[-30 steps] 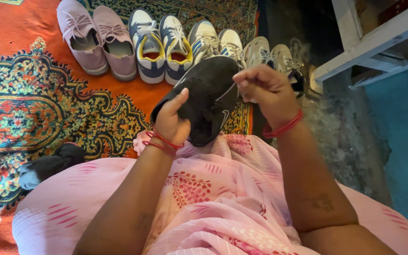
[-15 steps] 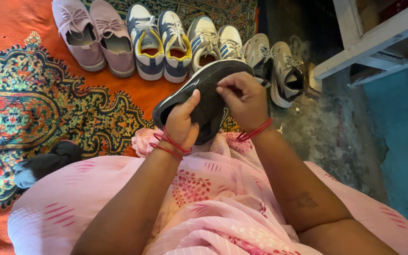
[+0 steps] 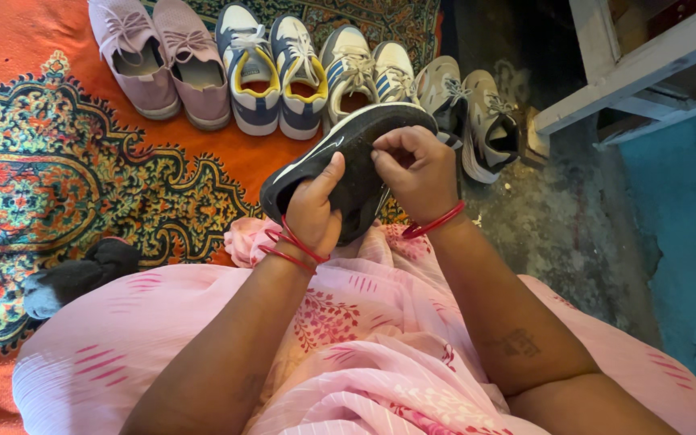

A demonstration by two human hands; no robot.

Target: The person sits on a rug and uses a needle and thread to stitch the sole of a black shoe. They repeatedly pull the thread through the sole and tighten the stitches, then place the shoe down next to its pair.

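Observation:
A black sneaker [image 3: 348,161] with a white-edged sole is held over my lap, its toe pointing up and to the right. My left hand [image 3: 313,211] grips the heel end, thumb pressed on the upper. My right hand [image 3: 417,169] pinches something at the shoe's top, most likely the lace, with fingers curled shut. Red bangles circle both wrists. Pink patterned cloth [image 3: 364,346] covers my lap below.
A row of shoes lies on the orange patterned rug [image 3: 42,161]: a pink pair [image 3: 167,60], a blue-white-yellow pair [image 3: 271,68], a grey-blue pair [image 3: 368,68] and a grey pair [image 3: 469,105]. A dark sock [image 3: 82,274] rests at the left. White furniture frame [image 3: 630,72] at the right.
My hands and the black sneaker have shifted slightly down and left in view. My right hand has moved lower along the shoe's top.

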